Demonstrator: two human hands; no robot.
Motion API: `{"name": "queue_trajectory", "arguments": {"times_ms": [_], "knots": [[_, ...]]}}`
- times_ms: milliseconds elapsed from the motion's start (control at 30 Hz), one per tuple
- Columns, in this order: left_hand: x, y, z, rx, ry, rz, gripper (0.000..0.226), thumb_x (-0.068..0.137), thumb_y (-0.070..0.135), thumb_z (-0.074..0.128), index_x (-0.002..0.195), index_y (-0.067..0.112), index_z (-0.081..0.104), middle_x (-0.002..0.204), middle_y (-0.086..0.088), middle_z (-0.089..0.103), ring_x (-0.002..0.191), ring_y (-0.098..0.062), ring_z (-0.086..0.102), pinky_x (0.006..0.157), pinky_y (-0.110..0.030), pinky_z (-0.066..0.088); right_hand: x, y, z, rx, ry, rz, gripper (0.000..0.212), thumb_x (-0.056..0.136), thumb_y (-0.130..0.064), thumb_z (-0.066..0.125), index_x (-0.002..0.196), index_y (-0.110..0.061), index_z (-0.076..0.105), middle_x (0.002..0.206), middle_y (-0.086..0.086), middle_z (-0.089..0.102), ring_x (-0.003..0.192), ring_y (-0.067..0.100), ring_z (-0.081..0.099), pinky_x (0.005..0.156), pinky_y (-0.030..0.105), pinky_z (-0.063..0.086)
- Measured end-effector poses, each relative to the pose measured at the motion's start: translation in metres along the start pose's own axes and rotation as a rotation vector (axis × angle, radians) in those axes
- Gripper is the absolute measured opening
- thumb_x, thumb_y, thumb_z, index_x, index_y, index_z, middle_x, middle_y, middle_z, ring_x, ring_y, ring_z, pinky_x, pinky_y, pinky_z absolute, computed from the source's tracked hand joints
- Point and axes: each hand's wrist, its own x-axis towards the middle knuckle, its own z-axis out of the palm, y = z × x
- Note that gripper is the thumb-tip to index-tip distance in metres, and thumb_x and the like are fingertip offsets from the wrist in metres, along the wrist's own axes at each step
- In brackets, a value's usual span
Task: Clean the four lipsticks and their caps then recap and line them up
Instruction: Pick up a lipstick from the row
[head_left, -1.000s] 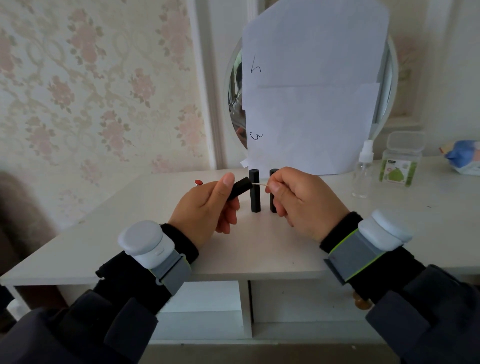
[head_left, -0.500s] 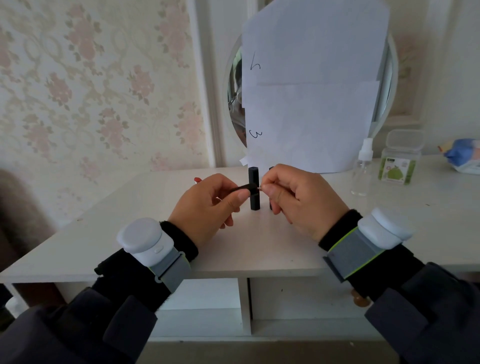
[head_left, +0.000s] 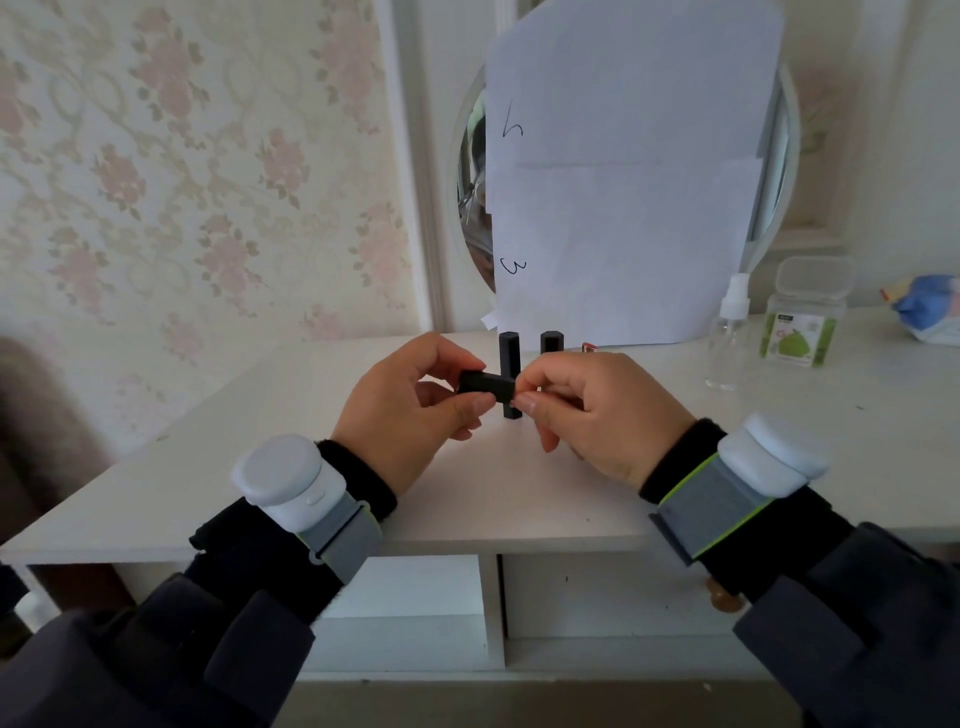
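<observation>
My left hand (head_left: 410, 410) grips a black lipstick cap (head_left: 485, 385), held level over the white dresser top (head_left: 249, 467). My right hand (head_left: 597, 415) pinches right at the cap's right end; the thin cotton swab it holds is hidden between fingers and cap. Behind the hands stand two capped black lipsticks: a tall one (head_left: 509, 353) just behind the cap and a second one (head_left: 549, 343) to its right, half hidden by my right fingers. A small red piece (head_left: 589, 347) peeks out behind my right hand.
A clear spray bottle (head_left: 730, 338) and a lidded plastic box with a green label (head_left: 802, 317) stand at the back right. A blue packet (head_left: 930, 312) lies at the far right. Paper sheets (head_left: 623, 182) cover a round mirror at the back. Drawers sit below the front edge.
My right hand has closed in on the cap, so the white swab stick seen between them is now hidden. The cap has turned level in my left hand.
</observation>
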Motion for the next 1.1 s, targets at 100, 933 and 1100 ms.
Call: {"name": "queue_trajectory", "arguments": {"times_ms": [100,933,1100], "knots": [[0.0007,-0.0009,-0.0004,0.011,0.019,0.002,0.018,0.083,0.004,0.072,0.093,0.017,0.063,0.089,-0.007,0.07,0.066,-0.02,0.069,0.06,-0.025,0.056,0.0008,0.0007,0.0005,0.025,-0.004,-0.015,0.007,0.094,-0.02,0.062,0.088,-0.017,0.063,0.063,-0.002,0.069,0.045,0.005,0.048,0.051,0.014,0.04],[-0.0009,-0.0005,-0.0014,0.065,-0.005,0.015,0.024,0.074,0.003,0.08,0.086,0.02,0.067,0.086,0.003,0.075,0.077,-0.012,0.071,0.079,-0.029,0.056,0.0004,-0.0018,-0.0006,0.118,0.029,0.019,0.021,0.101,-0.016,0.046,0.084,-0.021,0.056,0.057,-0.002,0.064,0.041,0.009,0.048,0.05,0.021,0.041],[0.0001,-0.0003,0.0008,-0.028,-0.035,-0.013,0.018,0.081,-0.001,0.072,0.095,0.009,0.067,0.078,0.0,0.072,0.062,-0.014,0.069,0.062,-0.021,0.056,0.0001,0.0006,-0.0026,0.151,0.037,-0.025,0.015,0.099,-0.013,0.051,0.088,-0.017,0.06,0.059,-0.001,0.064,0.043,0.015,0.048,0.051,0.026,0.045]]}}
